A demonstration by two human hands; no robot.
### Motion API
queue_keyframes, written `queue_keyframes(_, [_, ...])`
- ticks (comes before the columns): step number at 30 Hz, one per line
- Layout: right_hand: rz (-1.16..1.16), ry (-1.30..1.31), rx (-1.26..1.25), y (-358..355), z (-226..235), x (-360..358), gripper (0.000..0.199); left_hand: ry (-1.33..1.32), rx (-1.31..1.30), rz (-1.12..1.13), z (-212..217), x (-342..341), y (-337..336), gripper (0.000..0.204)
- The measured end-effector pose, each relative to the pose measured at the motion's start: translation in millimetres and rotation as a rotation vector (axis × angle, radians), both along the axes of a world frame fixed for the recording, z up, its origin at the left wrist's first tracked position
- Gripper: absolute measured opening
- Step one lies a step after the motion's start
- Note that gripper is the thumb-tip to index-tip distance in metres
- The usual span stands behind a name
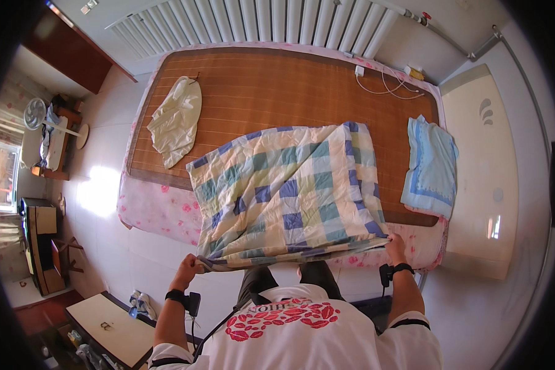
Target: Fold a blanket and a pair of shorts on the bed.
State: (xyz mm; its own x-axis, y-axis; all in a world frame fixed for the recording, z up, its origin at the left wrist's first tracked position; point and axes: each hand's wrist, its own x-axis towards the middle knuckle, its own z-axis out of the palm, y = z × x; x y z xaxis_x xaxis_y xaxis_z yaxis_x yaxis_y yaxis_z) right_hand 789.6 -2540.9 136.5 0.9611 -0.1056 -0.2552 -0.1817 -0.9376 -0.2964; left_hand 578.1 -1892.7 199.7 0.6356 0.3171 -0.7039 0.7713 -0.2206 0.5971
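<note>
A checked quilt in cream, blue, green and teal spreads over the near side of the bed, its near edge lifted and pulled taut toward me. At its near left corner, my left hand is closed on the edge. My right hand grips the near right corner. Creases run across the quilt, and its far part lies on the brown bed mat. Under the mat, a pink floral sheet shows along the bed's edges.
A cream garment lies at the mat's left, and a light blue pillow at the right by the headboard. A white cable rests near the far edge, below the radiator. A low table stands at lower left, a fan farther left.
</note>
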Motion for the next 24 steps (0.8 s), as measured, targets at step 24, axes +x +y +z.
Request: queue_keyframes(24, [-0.353,0.476,0.231,55.8,-113.1,-24.3,0.067,-0.059,0.195,-0.165,24.1,-6.4,-58.5,0.021])
